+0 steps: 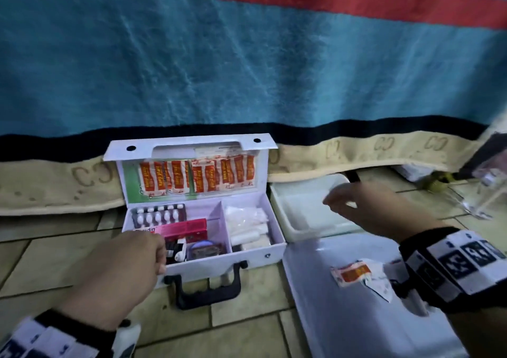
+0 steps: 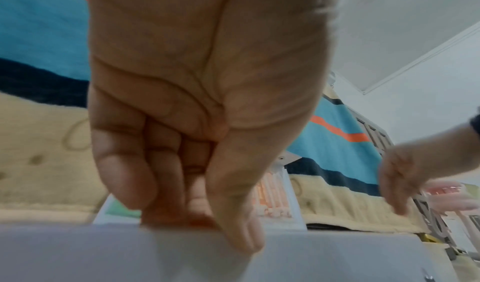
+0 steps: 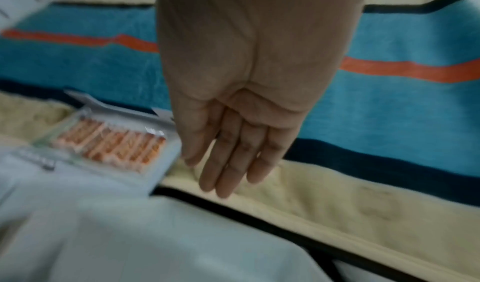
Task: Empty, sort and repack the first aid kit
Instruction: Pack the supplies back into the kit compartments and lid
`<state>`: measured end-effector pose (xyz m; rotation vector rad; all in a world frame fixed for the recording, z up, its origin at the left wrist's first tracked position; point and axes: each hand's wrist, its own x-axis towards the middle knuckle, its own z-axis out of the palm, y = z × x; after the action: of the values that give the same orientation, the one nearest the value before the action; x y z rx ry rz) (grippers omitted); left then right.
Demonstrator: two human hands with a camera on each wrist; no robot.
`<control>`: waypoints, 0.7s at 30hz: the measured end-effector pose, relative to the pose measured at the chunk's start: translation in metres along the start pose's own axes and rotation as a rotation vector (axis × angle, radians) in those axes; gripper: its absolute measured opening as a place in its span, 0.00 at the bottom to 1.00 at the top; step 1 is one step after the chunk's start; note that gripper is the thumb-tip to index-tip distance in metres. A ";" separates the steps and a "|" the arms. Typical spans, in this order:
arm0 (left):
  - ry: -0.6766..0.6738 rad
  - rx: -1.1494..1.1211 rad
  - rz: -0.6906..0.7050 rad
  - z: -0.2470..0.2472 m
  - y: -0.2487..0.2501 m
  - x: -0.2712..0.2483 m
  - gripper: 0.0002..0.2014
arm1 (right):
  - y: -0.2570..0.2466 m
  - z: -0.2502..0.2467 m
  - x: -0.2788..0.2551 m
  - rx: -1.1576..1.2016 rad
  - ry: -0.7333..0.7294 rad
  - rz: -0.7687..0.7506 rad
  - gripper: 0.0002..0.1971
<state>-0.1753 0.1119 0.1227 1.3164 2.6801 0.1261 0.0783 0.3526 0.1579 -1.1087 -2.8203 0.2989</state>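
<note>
The white first aid kit (image 1: 247, 256) stands open on the tiled floor, its lid leaning back against a blanket. Orange plaster packets (image 1: 197, 176) fill the lid. A blister pack (image 1: 159, 215), a pink box (image 1: 186, 228) and small bottles lie in the left compartment, white dressings (image 1: 247, 220) in the right. My left hand (image 1: 162, 256) grips the kit's front wall (image 2: 103, 251) near its left end, fingers curled inside and thumb outside. My right hand (image 1: 332, 201) hovers over a white tray (image 1: 301, 209), fingers straight and holding nothing.
A white flat lid (image 1: 343, 316) lies on the floor at the lower right with one loose orange plaster (image 1: 354, 271) and a paper scrap on it. The kit's black handle (image 1: 208, 289) points toward me. A striped blanket (image 1: 247, 69) hangs behind; clear glass items (image 1: 482, 193) stand far right.
</note>
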 end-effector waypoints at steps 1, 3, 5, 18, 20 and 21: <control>-0.002 0.010 0.025 -0.001 0.004 0.000 0.10 | 0.019 0.003 -0.014 -0.056 -0.075 0.083 0.08; 0.011 -0.014 0.085 0.000 0.018 -0.001 0.11 | 0.049 0.010 -0.040 -0.110 -0.197 0.209 0.07; 0.041 -0.059 0.152 0.000 0.038 -0.004 0.09 | 0.067 0.020 -0.062 -0.128 -0.274 0.276 0.09; -0.267 0.166 0.752 0.038 0.209 -0.014 0.22 | 0.073 0.047 -0.069 -0.179 -0.377 0.286 0.32; -0.352 0.182 0.827 0.050 0.226 -0.012 0.22 | 0.070 0.049 -0.066 -0.219 -0.378 0.274 0.31; -0.378 0.204 0.853 0.055 0.232 -0.012 0.22 | 0.070 0.050 -0.065 -0.234 -0.377 0.273 0.30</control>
<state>0.0219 0.2447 0.1025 2.1943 1.7164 -0.2807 0.1644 0.3508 0.0928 -1.6528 -3.0841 0.2206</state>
